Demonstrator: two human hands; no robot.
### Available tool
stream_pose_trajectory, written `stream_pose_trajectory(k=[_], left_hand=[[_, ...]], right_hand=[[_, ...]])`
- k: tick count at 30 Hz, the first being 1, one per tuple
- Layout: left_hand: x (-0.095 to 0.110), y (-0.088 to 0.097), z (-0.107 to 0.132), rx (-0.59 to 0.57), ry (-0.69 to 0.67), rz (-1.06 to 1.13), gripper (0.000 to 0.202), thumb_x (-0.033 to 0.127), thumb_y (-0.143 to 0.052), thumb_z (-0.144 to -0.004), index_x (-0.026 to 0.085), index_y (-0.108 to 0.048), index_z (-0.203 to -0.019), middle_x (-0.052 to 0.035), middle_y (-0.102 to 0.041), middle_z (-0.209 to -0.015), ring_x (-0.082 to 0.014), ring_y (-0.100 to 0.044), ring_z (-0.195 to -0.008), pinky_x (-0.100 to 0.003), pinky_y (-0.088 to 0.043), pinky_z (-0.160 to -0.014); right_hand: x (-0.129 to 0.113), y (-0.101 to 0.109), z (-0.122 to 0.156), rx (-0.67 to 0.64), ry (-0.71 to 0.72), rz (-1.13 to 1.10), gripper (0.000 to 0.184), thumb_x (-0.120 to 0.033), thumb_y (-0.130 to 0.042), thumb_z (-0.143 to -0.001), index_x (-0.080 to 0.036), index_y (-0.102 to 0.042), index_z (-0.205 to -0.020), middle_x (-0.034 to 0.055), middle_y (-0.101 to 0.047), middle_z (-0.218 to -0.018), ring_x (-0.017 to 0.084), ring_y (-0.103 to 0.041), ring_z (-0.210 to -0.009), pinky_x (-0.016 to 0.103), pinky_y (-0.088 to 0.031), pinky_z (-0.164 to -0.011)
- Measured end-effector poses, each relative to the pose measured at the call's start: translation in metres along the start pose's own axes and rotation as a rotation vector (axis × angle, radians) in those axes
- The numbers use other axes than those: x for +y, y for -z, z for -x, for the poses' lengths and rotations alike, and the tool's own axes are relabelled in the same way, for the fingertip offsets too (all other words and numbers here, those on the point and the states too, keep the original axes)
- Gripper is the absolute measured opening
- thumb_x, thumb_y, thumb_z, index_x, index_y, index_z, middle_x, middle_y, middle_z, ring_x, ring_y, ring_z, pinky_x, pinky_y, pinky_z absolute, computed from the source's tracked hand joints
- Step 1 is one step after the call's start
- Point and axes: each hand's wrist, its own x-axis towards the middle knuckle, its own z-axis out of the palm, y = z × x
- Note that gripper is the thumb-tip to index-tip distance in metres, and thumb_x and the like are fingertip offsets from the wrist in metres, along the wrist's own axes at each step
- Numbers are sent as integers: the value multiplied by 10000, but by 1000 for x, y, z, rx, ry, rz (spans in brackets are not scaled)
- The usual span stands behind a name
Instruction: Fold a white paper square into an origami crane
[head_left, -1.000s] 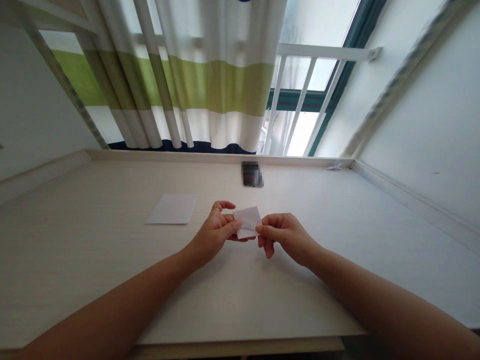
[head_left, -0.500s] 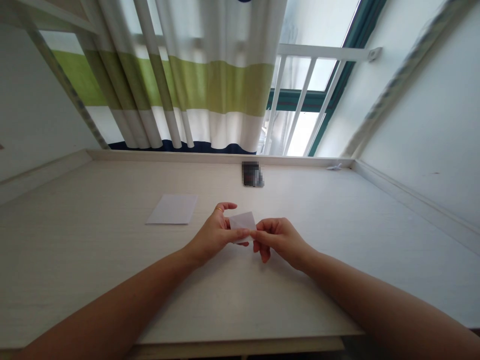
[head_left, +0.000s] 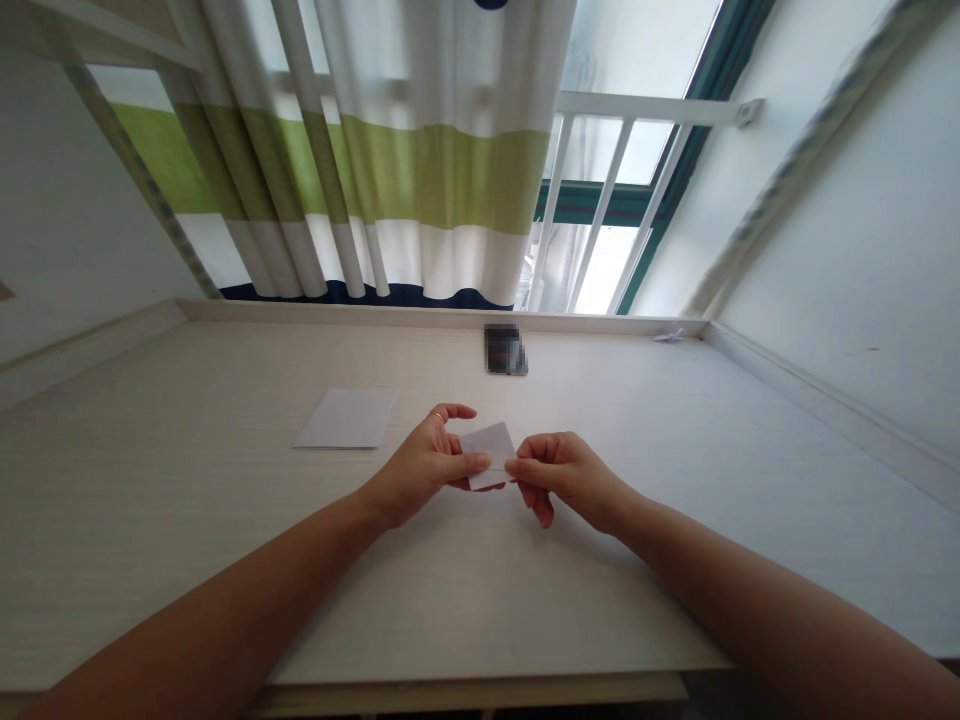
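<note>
Just against left hand point(head_left: 422, 467), paper point(head_left: 491, 444)

bare desk point(head_left: 615, 560) all round; paper sheet point(head_left: 346, 418) lies left.

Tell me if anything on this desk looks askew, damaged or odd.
Nothing stands out. The left hand and right hand pinch a small folded paper; a white sheet lies flat on the desk. The dark object at the back is blurred.
</note>
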Motion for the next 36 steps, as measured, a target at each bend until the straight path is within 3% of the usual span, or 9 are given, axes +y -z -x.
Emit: stream_pose_trajectory(k=[8,13,24,28,32,36], left_hand=[[5,4,2,-118,50,115,500,120,-642,-675,170,-315,-1050,47,-619,-570,-127,-631,-572,-235,-472,-581],[4,10,2,-118,54,121,492,125,-650,-664,169,-332,-1036,69,-580,-528,-125,-620,-558,-240,-474,-590],[3,12,1,-170,58,35,475,183,-650,-671,192,-328,-1020,6,-634,-648,-136,-614,-614,-260,-454,-601],[3,20,0,-116,25,-25,464,185,-638,-680,193,-330,-1027,23,-618,-630,-131,-608,-610,-252,-441,-600],[4,21,-1,-151,19,-33,448,173,-617,-694,195,-323,-1032,23,-614,-639,-105,-579,-592,-237,-431,-592],[3,10,1,-200,17,-58,433,176,-614,-696,198,-331,-1023,48,-569,-621,-75,-533,-554,-203,-411,-552]], right_hand=[[-1,6,1,-139,-23,-90,224,-290,-611,-692,-120,-517,-578,-16,-585,-473,77,-528,-350,180,-398,-366],[-2,12,0,-214,-52,-144,168,-256,-605,-696,-102,-553,-650,7,-626,-536,90,-567,-388,186,-419,-395],[-6,16,1,-240,-165,-85,90,-191,-587,-638,-108,-564,-614,-11,-596,-445,84,-523,-323,170,-390,-333],[-10,22,2,-216,-177,-54,53,-154,-562,-619,-111,-557,-589,-12,-582,-424,85,-507,-312,174,-376,-325],[-8,20,0,-83,-100,-29,212,-270,-563,-709,-131,-501,-562,-21,-551,-429,65,-484,-323,168,-351,-340],[-2,11,-3,-77,-87,42,351,-450,-530,-750,-139,-491,-591,-24,-534,-476,59,-476,-368,174,-364,-379]])
